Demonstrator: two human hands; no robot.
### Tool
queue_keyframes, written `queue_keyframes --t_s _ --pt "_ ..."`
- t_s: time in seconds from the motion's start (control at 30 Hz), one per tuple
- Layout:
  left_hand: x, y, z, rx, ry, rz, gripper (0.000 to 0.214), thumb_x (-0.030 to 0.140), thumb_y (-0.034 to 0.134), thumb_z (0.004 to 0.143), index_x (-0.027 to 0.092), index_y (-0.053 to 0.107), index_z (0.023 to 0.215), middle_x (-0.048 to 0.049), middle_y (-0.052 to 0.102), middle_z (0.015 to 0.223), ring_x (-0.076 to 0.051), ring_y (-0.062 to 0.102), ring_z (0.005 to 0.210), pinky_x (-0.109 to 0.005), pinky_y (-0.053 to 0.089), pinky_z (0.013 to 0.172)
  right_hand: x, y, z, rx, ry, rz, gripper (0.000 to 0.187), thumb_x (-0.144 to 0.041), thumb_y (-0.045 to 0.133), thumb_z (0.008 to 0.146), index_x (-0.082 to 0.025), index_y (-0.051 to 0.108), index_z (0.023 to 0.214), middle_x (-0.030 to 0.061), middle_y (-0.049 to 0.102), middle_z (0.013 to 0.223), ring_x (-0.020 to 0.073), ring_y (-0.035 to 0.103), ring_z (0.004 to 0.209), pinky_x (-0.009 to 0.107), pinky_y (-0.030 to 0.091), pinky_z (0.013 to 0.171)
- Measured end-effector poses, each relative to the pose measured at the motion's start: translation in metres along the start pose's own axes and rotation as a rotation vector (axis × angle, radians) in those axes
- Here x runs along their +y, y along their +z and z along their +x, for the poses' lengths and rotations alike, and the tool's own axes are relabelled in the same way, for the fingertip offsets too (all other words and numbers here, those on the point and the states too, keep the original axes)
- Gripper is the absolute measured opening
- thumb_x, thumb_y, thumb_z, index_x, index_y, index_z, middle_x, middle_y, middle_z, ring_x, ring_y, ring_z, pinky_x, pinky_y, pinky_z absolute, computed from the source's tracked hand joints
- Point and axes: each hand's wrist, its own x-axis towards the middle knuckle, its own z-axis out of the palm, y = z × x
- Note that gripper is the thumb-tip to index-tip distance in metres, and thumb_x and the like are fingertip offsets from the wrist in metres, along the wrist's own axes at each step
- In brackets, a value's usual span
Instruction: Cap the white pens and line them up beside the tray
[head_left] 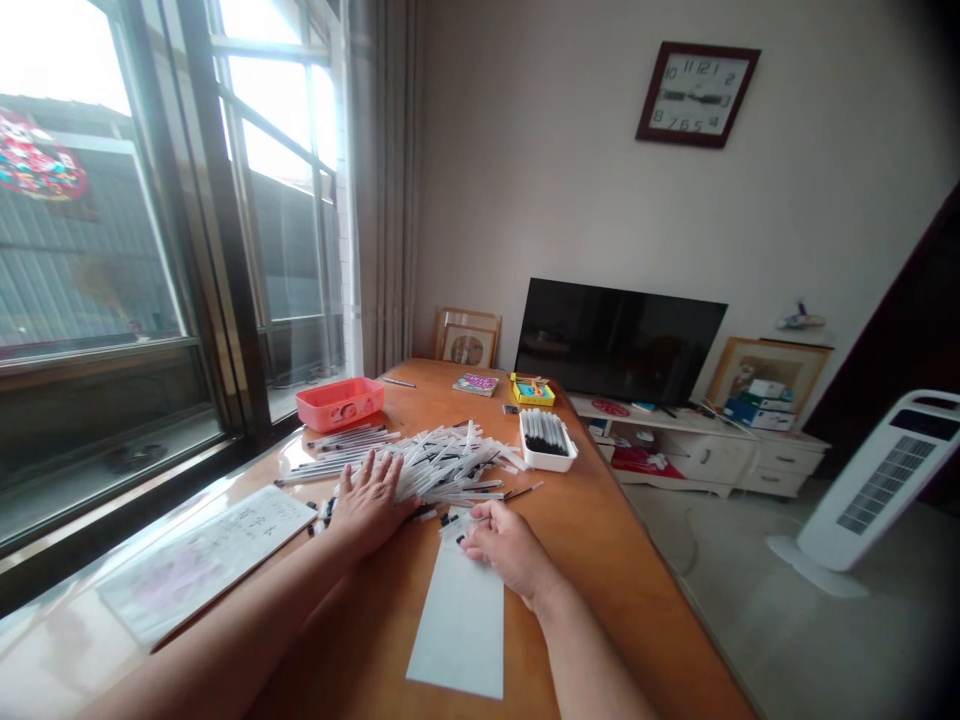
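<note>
My left hand (367, 500) lies flat with its fingers spread on the near left side of a loose pile of clear pen barrels (450, 460). To its right, my right hand (502, 545) is closed, thumb and fingers drawn together above the far end of a pale paper strip (457, 635). Small black and clear pieces show by its fingertips, but what it grips is too small to make out. Black pen caps (427, 515) lie between the hands. A white tray (551, 462) beside the pile holds a row of clear pens with black ends.
A red plastic box (341, 405) stands behind the pile, near the window. A notebook (210, 560) lies at the left. Further back are a booklet (475, 384) and a yellow box (533, 392). The table's right edge (660, 570) drops to the floor.
</note>
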Motion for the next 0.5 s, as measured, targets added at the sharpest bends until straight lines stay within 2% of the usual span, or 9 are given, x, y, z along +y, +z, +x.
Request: queue_keyframes --t_s 0.1,0.2,0.27,0.37,0.5 --pt "0.004 -0.006 -0.002 -0.051 -0.063 -0.057 0.086 0.066 0.048 0.085 0.018 0.033 0.155 -0.0131 0.029 0.163 -0.037 0.005 0.153 -0.060 0.004 0.119 -0.003 -0.002 0.002 0.073 -0.074 0.055 0.028 -0.027 0.061 0.079 -0.016 0.060 0.105 0.0069 0.068 0.096 0.0193 0.071 0.090 0.028 0.056 0.077" --pt "0.011 -0.018 -0.008 -0.116 -0.051 -0.096 0.085 0.054 0.059 0.081 0.022 0.033 0.155 -0.0124 0.028 0.164 -0.038 0.006 0.153 -0.061 0.008 0.118 -0.002 -0.010 0.007 0.234 -0.055 -0.020 0.020 -0.025 0.057 0.078 -0.016 0.060 0.097 0.0054 0.067 0.088 0.0183 0.070 0.078 0.027 0.055 0.067" --pt "0.016 -0.026 -0.012 -0.153 -0.023 -0.115 0.081 0.045 0.061 0.079 0.024 0.036 0.153 -0.0125 0.029 0.164 -0.038 0.008 0.153 -0.063 0.012 0.116 -0.001 -0.014 0.010 0.282 -0.033 -0.079 0.015 -0.023 0.054 0.077 -0.017 0.060 0.090 0.0027 0.065 0.078 0.0161 0.067 0.066 0.025 0.050 0.057" --pt "0.027 -0.034 -0.015 -0.146 0.010 -0.137 0.074 0.037 0.061 0.078 0.025 0.041 0.149 -0.0126 0.032 0.162 -0.039 0.017 0.151 -0.064 0.015 0.115 0.000 -0.012 0.008 0.208 -0.001 -0.122 0.013 -0.022 0.051 0.075 -0.018 0.059 0.085 -0.0004 0.062 0.068 0.0131 0.061 0.053 0.022 0.043 0.048" --pt "0.051 -0.042 -0.012 -0.031 0.016 -0.199 0.059 0.028 0.057 0.080 0.023 0.052 0.138 -0.0124 0.050 0.149 -0.035 0.041 0.138 -0.052 0.030 0.110 -0.003 0.001 -0.001 -0.031 0.025 -0.110 0.017 -0.019 0.051 0.071 -0.018 0.059 0.087 -0.0004 0.064 0.066 0.0136 0.061 0.051 0.021 0.041 0.046"
